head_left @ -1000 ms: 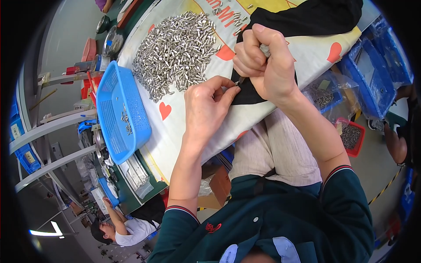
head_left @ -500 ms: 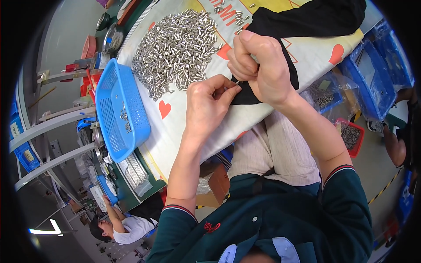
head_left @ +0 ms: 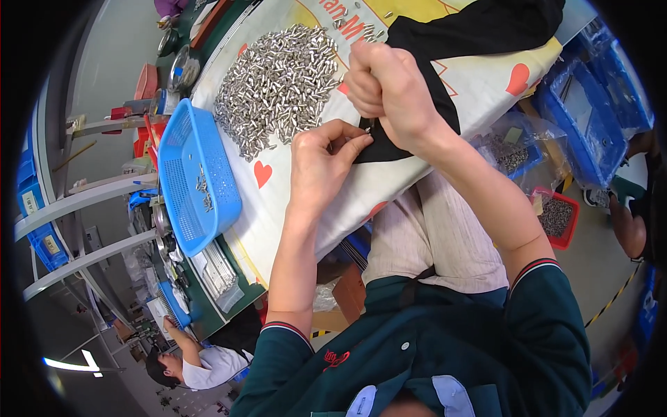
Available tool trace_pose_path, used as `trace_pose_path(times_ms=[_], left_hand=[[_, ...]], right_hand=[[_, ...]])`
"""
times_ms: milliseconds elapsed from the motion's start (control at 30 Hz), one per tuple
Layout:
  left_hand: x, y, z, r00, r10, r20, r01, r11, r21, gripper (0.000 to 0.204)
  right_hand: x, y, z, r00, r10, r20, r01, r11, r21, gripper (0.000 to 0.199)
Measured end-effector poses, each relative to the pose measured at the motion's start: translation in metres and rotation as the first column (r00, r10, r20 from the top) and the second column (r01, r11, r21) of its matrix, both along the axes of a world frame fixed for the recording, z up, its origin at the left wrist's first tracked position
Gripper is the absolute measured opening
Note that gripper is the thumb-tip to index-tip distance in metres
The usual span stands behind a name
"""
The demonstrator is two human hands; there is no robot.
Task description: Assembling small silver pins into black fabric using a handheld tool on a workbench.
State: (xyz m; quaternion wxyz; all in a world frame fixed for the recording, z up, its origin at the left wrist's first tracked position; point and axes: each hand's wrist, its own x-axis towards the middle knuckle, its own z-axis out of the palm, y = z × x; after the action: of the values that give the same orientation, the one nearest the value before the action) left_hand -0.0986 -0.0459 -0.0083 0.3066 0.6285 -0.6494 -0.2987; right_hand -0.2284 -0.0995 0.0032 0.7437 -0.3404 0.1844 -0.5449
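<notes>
My left hand (head_left: 316, 163) is closed in a pinch, with a small silver metal pin (head_left: 369, 131) at its thumb and fingertip. Just to the right, my right hand (head_left: 392, 94) is curled in a fist above the pin; whatever it grips is hidden by the fingers. Beneath both hands lies black cloth (head_left: 479, 33), which runs from the table's near edge up to the far right. Beyond my left hand spreads a large heap of similar bullet-shaped metal pins (head_left: 274, 87).
A blue perforated basket (head_left: 233, 198) with a few metal pieces stands at the left. The table has a white, heart-printed cover (head_left: 278, 222). Blue bins (head_left: 590, 132) and a red tray (head_left: 575, 221) of small parts sit lower right. Another person (head_left: 205, 365) works at lower left.
My right fist has shifted a little left and up, away from the pin. My left hand keeps its pinch and has moved slightly left. The whole view has shifted slightly.
</notes>
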Motion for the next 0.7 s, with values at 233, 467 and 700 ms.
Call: trace_pose_path(times_ms=[233,467,700], left_hand=[[0.001,0.001,0.014,0.979,-0.093,0.183,0.100,0.995,-0.027,0.016],[-0.005,0.000,0.001,0.932,-0.146,0.330,0.249,0.923,-0.293,0.017],[-0.006,-0.004,-0.001,0.913,-0.128,0.387,0.276,0.892,-0.357,0.012]], right_hand=[[-0.010,-0.009,-0.007,0.998,-0.018,0.052,0.010,0.989,0.145,0.036],[-0.009,-0.011,-0.010,0.998,0.009,0.058,-0.017,0.990,0.139,0.038],[-0.009,-0.011,-0.007,0.998,0.015,0.055,-0.023,0.988,0.155,0.038]])
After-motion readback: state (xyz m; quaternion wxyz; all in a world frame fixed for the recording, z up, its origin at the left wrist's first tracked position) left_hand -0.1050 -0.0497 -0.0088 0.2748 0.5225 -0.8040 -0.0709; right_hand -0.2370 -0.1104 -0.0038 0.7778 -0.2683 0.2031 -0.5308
